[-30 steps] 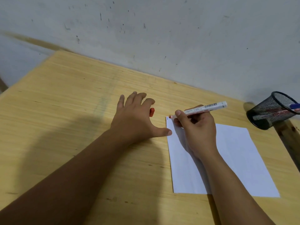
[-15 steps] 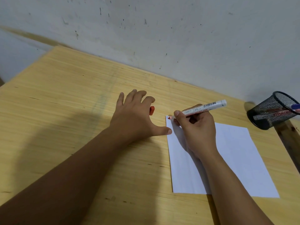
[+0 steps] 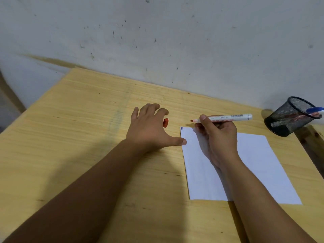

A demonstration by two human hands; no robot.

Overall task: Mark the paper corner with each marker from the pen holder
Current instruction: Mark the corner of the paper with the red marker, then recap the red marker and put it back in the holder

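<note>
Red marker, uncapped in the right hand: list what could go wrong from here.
The red marker has its bare tip past the paper edge, so it may stain the table. The red cap beside the left hand could get knocked away. The pen holder sits tilted and might tip.

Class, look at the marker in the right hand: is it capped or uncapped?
Uncapped. The marker shows its bare red tip pointing left, and a red cap lies on the table by the left hand.

Both forearms are bare, without sleeves; the left hand (image 3: 150,127) and right hand (image 3: 219,137) are ungloved.
</note>
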